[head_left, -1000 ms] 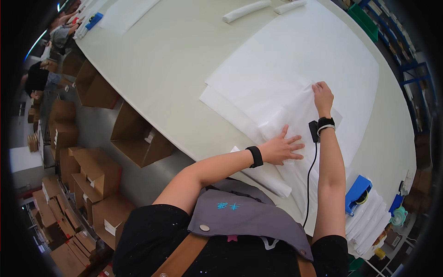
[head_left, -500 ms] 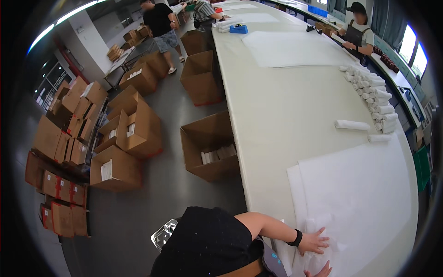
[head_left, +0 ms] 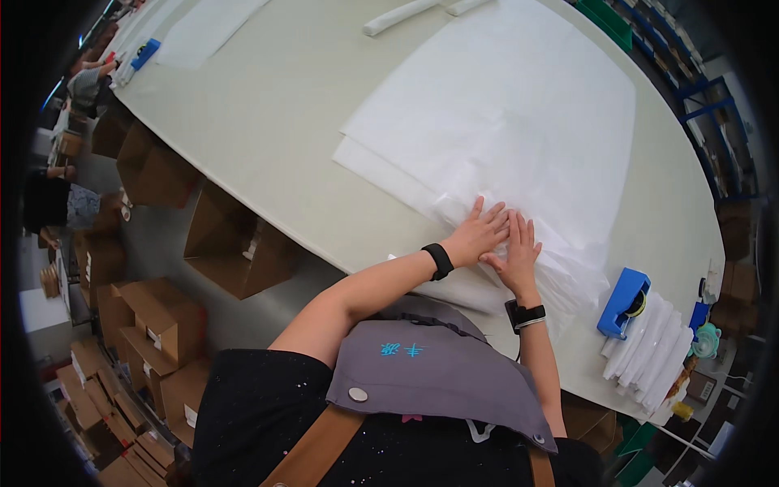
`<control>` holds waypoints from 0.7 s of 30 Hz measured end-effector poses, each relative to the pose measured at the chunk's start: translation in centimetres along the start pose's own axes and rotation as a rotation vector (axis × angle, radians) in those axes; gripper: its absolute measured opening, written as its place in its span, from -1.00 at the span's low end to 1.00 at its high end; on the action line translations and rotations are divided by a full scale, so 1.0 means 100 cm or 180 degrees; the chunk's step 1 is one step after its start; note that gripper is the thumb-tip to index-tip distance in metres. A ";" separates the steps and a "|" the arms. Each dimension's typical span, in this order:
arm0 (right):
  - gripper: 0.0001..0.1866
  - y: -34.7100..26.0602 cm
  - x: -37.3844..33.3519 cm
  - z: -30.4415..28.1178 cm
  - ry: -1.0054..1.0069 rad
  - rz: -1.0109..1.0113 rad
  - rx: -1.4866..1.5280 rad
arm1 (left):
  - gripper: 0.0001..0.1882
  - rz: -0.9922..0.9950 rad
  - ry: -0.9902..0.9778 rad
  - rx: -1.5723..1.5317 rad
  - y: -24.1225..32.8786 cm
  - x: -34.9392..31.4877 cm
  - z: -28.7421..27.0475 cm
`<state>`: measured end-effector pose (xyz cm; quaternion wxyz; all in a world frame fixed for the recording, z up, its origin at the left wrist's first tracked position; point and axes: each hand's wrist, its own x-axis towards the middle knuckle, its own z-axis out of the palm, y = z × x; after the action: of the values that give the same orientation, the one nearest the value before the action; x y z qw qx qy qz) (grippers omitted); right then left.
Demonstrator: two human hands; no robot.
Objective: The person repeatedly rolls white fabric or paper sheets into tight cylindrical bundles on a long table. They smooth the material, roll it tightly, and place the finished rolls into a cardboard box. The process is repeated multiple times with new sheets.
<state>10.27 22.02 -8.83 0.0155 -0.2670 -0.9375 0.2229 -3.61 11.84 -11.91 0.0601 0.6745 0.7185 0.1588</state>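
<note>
A stack of thin white translucent sheets (head_left: 519,105) lies spread on the pale table, wrinkled along its near edge. My left hand (head_left: 477,235), with a black band on the wrist, rests flat on the wrinkled part with fingers stretched. Close beside it, the fingertips almost meeting, my right hand (head_left: 518,256) presses on the same sheets, fingers extended and thumb out. A dark watch sits on that wrist. Nearer to me, partly under my left forearm, a white roll (head_left: 466,294) lies along the table edge. Neither hand grasps anything.
A blue tape dispenser (head_left: 625,303) stands to the right beside several white rolls (head_left: 649,349). Two more white rolls, one a long roll (head_left: 402,16), lie at the far side. Open cardboard boxes (head_left: 235,243) stand on the floor at left, where a person (head_left: 61,199) is also visible.
My view has turned toward the right and down, bringing the tape dispenser into sight. Both hands now lie close together on the sheets; earlier the right was only partly in view.
</note>
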 end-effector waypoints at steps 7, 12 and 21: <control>0.16 0.003 -0.003 0.010 0.0285 -0.0054 -0.0062 | -0.11 -0.1152 0.0965 -0.1424 -0.066 -0.073 -0.057; 0.11 0.002 -0.001 0.010 0.0320 -0.0116 -0.0016 | -0.53 -0.1695 0.0518 -0.2509 -0.073 -0.068 -0.047; -0.03 -0.003 -0.015 0.012 0.0156 -0.0414 -0.0131 | -0.16 -0.0367 0.0771 -0.0465 -0.024 -0.068 -0.092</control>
<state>11.22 20.57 -9.64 0.0474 -0.2111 -0.9565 0.1955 -8.05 3.69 -4.89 0.0310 0.6018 0.7446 0.2871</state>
